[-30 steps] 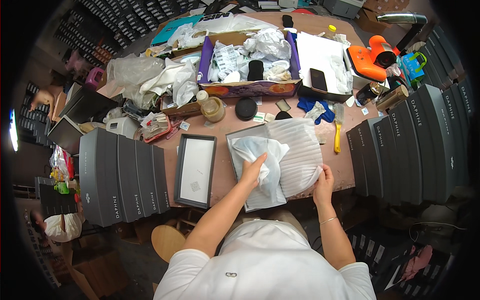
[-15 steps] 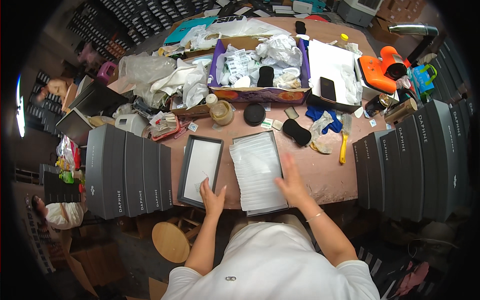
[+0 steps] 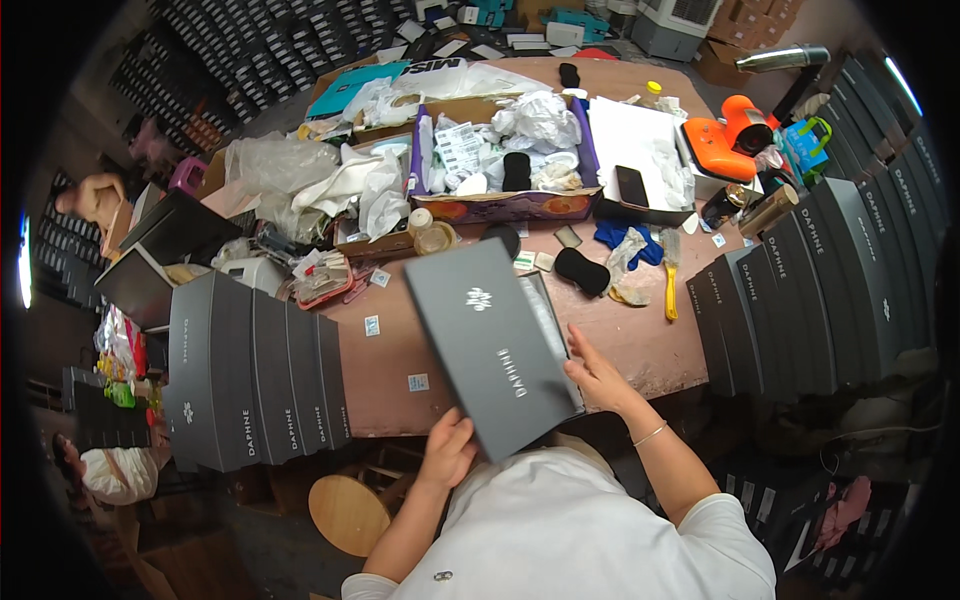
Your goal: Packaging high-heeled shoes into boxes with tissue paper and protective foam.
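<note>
A dark grey shoebox lid is tilted over the open shoebox, its printed face up. My left hand grips the lid by its near left corner. Under the lid, a strip of the shoebox with white tissue paper shows along the right side; the rest of it is hidden. My right hand, fingers apart, is beside the right edge of the shoebox; whether it touches the edge I cannot tell.
Grey shoeboxes stand in rows at the left and right of the table. Behind are a purple carton of crumpled paper, a phone, black sponges, a yellow-handled brush and an orange device.
My left hand has lifted the lid from the table on the left, turned it over and brought it right, over the tissue-filled shoebox. My right hand has shifted slightly right and nearer me.
</note>
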Tool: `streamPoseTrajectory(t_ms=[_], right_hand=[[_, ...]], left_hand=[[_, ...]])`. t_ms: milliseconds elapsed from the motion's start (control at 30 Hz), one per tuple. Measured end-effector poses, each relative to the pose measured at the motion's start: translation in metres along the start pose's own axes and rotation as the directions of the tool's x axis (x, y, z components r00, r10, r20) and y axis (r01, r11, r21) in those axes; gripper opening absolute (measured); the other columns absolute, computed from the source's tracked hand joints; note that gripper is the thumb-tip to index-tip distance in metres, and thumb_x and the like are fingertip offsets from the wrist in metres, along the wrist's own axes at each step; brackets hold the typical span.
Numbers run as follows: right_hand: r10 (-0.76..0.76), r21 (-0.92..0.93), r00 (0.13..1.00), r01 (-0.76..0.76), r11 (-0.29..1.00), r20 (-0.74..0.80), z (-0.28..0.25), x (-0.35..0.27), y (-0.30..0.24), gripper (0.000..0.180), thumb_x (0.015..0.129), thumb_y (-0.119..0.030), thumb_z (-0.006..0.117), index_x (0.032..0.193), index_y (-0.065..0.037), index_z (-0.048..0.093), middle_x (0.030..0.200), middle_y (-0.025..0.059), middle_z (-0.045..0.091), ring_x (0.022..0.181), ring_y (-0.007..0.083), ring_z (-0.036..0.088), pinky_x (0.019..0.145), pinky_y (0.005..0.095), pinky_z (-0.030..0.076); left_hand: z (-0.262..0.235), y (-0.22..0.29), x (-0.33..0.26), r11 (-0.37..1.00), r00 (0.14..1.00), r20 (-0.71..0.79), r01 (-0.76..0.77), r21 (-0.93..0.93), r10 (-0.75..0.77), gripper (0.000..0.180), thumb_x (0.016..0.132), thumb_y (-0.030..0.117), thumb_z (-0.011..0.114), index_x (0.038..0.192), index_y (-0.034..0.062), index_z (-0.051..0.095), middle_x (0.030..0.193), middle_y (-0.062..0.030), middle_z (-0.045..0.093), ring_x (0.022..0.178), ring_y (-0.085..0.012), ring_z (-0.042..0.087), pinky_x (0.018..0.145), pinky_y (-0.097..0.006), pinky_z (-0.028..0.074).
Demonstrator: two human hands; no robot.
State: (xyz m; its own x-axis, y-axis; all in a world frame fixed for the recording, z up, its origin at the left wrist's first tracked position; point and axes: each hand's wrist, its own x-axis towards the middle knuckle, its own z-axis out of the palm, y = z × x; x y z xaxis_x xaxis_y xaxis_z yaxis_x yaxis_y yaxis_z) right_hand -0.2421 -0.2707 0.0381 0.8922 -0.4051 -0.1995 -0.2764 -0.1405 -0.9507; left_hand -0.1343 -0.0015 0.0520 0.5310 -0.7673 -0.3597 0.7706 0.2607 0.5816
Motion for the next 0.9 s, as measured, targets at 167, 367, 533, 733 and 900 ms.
streamPoseTrajectory(t_ms=[167, 367, 533, 733, 900], right_hand=[[0.227, -0.015, 0.945, -0.237, 0.971, -0.234, 0.007, 0.017, 0.083, 0.056, 0.088, -0.041, 0.06, 0.124, 0.001, 0.053, 0.115, 0.0252, 0.061, 0.107, 0.0361, 0.06, 0.093, 0.0421, 0.045], [0.212, -0.323, 0.959, -0.264, 0.909, -0.187, 0.027, -0.02, 0.058, 0.051, 0.09, -0.044, 0.054, 0.115, -0.001, 0.061, 0.11, 0.0284, 0.06, 0.101, 0.0411, 0.06, 0.09, 0.0442, 0.046], [0.307, -0.146, 0.894, -0.369, 0.918, -0.327, 0.032, -0.015, 0.09, 0.053, 0.091, -0.049, 0.049, 0.106, -0.001, 0.067, 0.099, 0.0257, 0.065, 0.094, 0.0402, 0.063, 0.083, 0.0442, 0.048], [0.271, -0.056, 0.894, -0.311, 0.949, -0.357, 0.062, -0.023, 0.077, 0.058, 0.089, -0.051, 0.054, 0.113, 0.001, 0.064, 0.097, 0.0208, 0.068, 0.088, 0.0293, 0.066, 0.077, 0.0375, 0.05], [0.347, -0.031, 0.928, -0.354, 0.935, -0.134, 0.003, -0.006, 0.126, 0.052, 0.091, -0.047, 0.054, 0.113, -0.001, 0.065, 0.093, 0.0184, 0.068, 0.083, 0.0242, 0.065, 0.077, 0.0356, 0.05]], left_hand=[[-0.081, -0.101, 0.081, 0.298, 0.952, 0.037, -0.131, 0.946, 0.303, 0.042, 0.095, 0.021, 0.056, 0.129, -0.0009, 0.045, 0.121, -0.0113, 0.055, 0.105, -0.0214, 0.056, 0.09, -0.033, 0.045], [-0.055, -0.079, 0.035, 0.826, 0.969, -0.241, 0.182, 0.533, -0.058, 0.046, 0.097, 0.015, 0.051, 0.135, -0.0006, 0.031, 0.12, -0.0113, 0.055, 0.106, -0.017, 0.055, 0.084, -0.033, 0.05], [-0.069, -0.063, 0.068, 0.712, 0.902, -0.08, 0.387, 0.586, -0.425, 0.045, 0.09, 0.023, 0.064, 0.125, 0.003, 0.044, 0.114, -0.0096, 0.057, 0.102, -0.0192, 0.057, 0.085, -0.036, 0.05], [-0.08, -0.069, 0.085, 0.817, 0.9, -0.266, 0.427, 0.388, -0.345, 0.073, 0.084, 0.05, 0.064, 0.135, 0.0048, 0.038, 0.128, -0.0142, 0.048, 0.116, -0.0263, 0.05, 0.093, -0.042, 0.046], [-0.079, -0.086, 0.075, 0.72, 0.96, -0.253, 0.261, 0.643, -0.121, 0.086, 0.087, 0.053, 0.06, 0.145, 0.0024, 0.023, 0.144, -0.0173, 0.034, 0.132, -0.0299, 0.033, 0.108, -0.041, 0.03]])
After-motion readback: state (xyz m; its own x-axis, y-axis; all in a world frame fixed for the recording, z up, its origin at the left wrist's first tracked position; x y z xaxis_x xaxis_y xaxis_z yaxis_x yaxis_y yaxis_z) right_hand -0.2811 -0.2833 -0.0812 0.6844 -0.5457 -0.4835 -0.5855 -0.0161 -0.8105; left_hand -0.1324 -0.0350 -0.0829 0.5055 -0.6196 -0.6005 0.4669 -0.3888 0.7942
